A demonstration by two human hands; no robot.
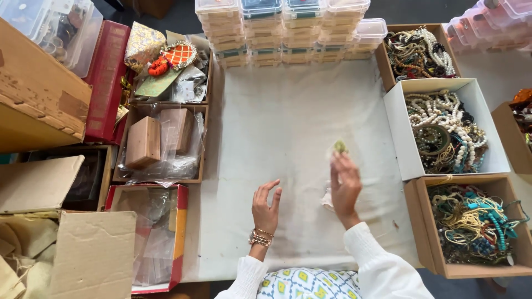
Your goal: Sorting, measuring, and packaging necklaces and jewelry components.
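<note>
Containers first. White box at 3 o'clock: pearl strands, bangles, mixed bead necklaces. Cardboard box at 4 o'clock: tangle of teal, yellow and green bead strings. Brown tray at 1 o'clock: more beads, dark and white mixed. Stack of clear plastic cases at 12 o'clock, lids on, contents too small to tell. At 9 o'clock a shallow tray with two small wooden boxes under plastic wrap. At 10 o'clock a tray of fabric pieces, orange and gold trim. At 7 o'clock a red-edged box of clear plastic bags.

All of it rings a white cloth spread over the surface.

My right hand is raised above the cloth at about 4 o'clock from its centre, fingers together at the tips, pinching a small green piece. Piece is off the cloth, near the white box, not touching it. Can't tell what it is exactly, blurred. Something pale sits under that palm, unclear.

My left hand hovers at 6 o'clock, fingers loosely apart, slightly curled, holding nothing. Bracelets on that wrist.
</note>
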